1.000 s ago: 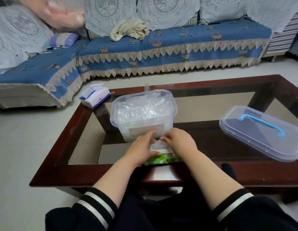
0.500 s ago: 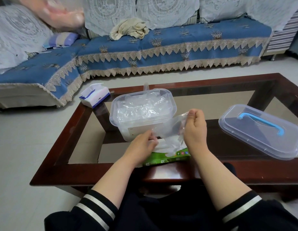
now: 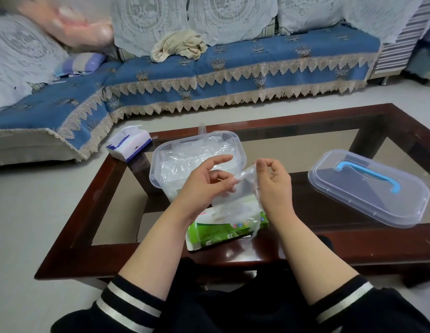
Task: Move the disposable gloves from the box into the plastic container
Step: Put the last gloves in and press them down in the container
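A clear disposable glove point(image 3: 235, 195) hangs between my two hands above the green glove box point(image 3: 223, 233), which lies on the near table edge. My right hand point(image 3: 273, 182) pinches the glove's upper edge with thumb and fingertips. My left hand point(image 3: 206, 182) pinches its left side, the index finger stretched out over the container. The clear plastic container point(image 3: 158, 162) stands open just behind, with crumpled clear gloves inside.
The container's clear lid point(image 3: 367, 188) with a blue handle lies on the glass table point(image 3: 329, 145) at the right. A white and blue tissue pack point(image 3: 128, 143) sits at the table's far left corner. A blue-covered sofa point(image 3: 233, 75) runs behind.
Both hands rose from the box. The right hand drew a glove up and out, and the left hand left the box to take the glove's other side.
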`<state>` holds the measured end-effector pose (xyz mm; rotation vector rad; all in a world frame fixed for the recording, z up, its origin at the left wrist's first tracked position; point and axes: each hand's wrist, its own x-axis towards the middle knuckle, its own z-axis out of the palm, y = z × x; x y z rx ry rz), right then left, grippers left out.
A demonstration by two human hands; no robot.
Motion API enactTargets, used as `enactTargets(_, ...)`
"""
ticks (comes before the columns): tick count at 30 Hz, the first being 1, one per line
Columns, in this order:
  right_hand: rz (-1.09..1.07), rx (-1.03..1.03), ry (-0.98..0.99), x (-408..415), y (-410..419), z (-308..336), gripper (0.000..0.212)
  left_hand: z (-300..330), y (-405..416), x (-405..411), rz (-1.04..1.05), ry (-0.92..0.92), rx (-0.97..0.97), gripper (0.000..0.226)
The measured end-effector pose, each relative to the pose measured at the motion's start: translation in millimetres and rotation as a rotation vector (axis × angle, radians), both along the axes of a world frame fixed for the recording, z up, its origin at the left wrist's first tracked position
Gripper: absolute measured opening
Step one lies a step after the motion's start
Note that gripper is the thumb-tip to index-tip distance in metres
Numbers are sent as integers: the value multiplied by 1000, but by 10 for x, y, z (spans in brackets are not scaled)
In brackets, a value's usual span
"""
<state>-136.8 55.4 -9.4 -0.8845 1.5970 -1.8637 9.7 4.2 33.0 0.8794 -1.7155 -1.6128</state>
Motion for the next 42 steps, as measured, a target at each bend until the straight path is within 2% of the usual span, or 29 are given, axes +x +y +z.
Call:
enactTargets(6, 202, -28, -147, -5, 22, 73, 16, 98, -77, 17, 118, 30, -94, 30)
enactTargets(9, 272, -75, -193, -16, 45, 59, 17, 153, -120, 54, 204, 64, -47, 25)
enactTargets(10, 265, -81, -180, -22, 53, 61, 17, 177, -122, 71, 199, 41, -8, 24)
enactTargets(13, 251, -98, -175, -38, 52, 68, 18, 225, -145, 121, 60, -220, 61, 50)
enactTargets(15, 259, -109, -172, -42, 37, 53, 20, 246, -184, 142, -20, -331, 53, 56)
enactTargets(20, 306, -131, -144, -70, 0, 26, 29, 338, -347, 107, -58, -197, -50, 24)
enactTargets(25, 218, -134, -174, -108, -28, -6, 35, 420, -493, 52, -123, -340, -243, 43)
enactTargets(31, -21, -116, -207, -256, -69, -58, 31, 441, -806, 125, 74, -352, -326, 53)
enactTargets(34, -61, -62, -170, -283, -85, -96, 26, 367, -1042, 207, 176, -465, -379, 60)
enactTargets(40, 23, 22, -82, -211, -143, -154, 25, 142, -1207, 300, 311, -798, -496, 51)
enactTargets(42, 75, 65, -38, -169, -152, -176, 22, 38, -1269, 324, 318, -854, -580, 47)
